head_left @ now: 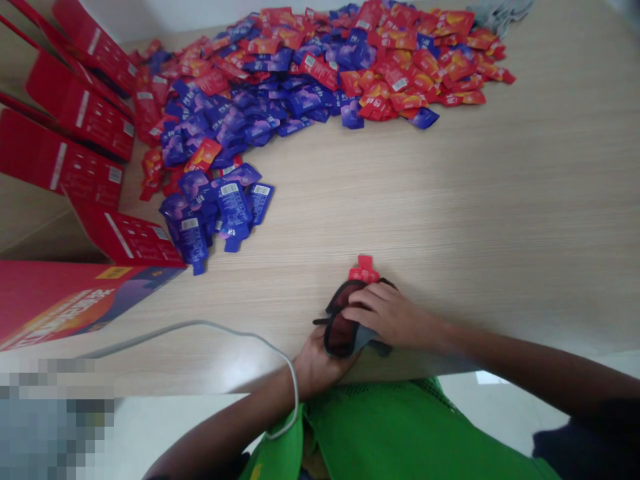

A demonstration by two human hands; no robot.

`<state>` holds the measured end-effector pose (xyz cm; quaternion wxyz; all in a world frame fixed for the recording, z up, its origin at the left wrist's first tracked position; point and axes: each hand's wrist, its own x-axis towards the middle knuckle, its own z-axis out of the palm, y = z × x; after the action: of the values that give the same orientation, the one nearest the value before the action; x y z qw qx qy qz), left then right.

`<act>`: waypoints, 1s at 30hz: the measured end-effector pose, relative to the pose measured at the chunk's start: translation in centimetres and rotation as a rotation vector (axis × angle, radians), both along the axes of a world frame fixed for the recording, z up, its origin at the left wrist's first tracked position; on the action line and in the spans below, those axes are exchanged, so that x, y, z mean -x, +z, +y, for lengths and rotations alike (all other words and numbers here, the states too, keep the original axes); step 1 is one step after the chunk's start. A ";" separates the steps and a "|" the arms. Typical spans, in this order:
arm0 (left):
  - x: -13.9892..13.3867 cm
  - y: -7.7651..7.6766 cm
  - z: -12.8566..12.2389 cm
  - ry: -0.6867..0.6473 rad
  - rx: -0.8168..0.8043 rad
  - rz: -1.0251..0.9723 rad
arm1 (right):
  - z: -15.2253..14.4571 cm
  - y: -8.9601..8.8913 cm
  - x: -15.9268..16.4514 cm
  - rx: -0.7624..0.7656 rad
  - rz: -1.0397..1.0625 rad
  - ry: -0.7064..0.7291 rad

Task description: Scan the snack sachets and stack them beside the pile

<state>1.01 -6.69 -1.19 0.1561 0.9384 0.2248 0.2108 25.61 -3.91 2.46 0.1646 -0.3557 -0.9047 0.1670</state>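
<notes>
A pair of dark-tinted glasses (341, 333) with thick black frames is between my hands near the table's front edge. My left hand (323, 363) holds it from below, its fingers mostly hidden under the lens. From the right, my right hand (393, 317) lies over the pair with bent fingers gripping the lens edge. Some grey material (367, 338) shows beneath the right palm; what it is I cannot tell. Just beyond the glasses, a red spouted pouch (365, 269) lies on the table, partly covered by them.
Red and purple pouches (300, 97) form a wide heap along the back. Several purple ones (234, 207) lie at the left. Open red boxes (75, 113) line the left side. A grey cable (200, 323) crosses the front left. Grey cloth (503, 13) lies at the back right.
</notes>
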 end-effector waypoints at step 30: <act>0.2 0.4 -0.1 -0.044 -0.035 0.039 | 6.9 1.8 -3.0 -0.180 0.152 -0.322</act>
<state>0.80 -6.76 -0.81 0.1400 0.9497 0.2035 0.1927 28.61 2.96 4.25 0.2879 -0.4660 -0.8324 0.0835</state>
